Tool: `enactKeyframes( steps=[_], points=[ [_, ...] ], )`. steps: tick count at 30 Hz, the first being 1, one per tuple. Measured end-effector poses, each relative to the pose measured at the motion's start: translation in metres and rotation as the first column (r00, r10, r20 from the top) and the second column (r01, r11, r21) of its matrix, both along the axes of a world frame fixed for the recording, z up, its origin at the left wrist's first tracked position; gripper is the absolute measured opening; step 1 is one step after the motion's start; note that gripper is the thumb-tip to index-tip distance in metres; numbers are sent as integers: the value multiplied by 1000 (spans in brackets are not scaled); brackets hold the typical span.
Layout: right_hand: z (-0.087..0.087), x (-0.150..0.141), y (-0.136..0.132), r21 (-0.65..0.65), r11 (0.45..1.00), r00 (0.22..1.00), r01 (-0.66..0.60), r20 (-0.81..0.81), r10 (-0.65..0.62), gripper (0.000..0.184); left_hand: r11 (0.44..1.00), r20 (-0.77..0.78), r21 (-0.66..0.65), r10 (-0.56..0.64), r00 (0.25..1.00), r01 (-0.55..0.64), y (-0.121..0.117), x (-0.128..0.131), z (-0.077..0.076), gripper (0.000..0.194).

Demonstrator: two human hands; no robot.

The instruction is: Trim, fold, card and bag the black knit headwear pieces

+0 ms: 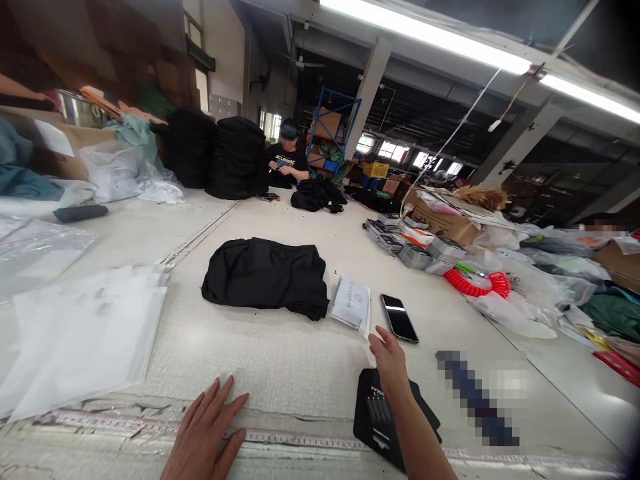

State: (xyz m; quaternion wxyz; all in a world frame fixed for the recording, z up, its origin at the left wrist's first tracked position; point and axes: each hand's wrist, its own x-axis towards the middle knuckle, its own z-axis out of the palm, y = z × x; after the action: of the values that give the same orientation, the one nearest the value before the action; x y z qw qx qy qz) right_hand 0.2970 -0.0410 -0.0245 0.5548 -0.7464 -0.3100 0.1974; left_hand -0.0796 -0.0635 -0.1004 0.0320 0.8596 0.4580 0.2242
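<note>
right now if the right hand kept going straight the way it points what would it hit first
Most likely the white packet: the right hand points up and slightly left, toward its lower edge, passing just left of the black phone. Depth is hard to judge from this view.

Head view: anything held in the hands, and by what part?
The left hand lies open on the table, holding nothing. The right hand reaches the lower corner of a white packet; whether it grips that corner cannot be told.

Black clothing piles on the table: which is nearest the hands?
The flat black bundle at mid-table, just left of the white packet; the other black piles lie far back, near the seated co-worker.
</note>
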Motion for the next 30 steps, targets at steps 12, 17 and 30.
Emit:
enactKeyframes(
  steps=[12, 17, 30],
  points=[
    [1, -63, 20, -115, 944, 908, -308, 259, 328, 38, 983, -15, 157, 99, 995, -95, 146, 32, 74, 51],
    [3, -66, 78, -92, 945, 847, -314, 422, 322, 49, 982, -70, 167, 106, 992, -93, 182, 20, 74, 41],
    [13, -66, 25, 41, 897, 703, -440, 637, 316, 21, 921, -10, 378, -96, 995, 93, 121, -42, 120, 15]
  ],
)
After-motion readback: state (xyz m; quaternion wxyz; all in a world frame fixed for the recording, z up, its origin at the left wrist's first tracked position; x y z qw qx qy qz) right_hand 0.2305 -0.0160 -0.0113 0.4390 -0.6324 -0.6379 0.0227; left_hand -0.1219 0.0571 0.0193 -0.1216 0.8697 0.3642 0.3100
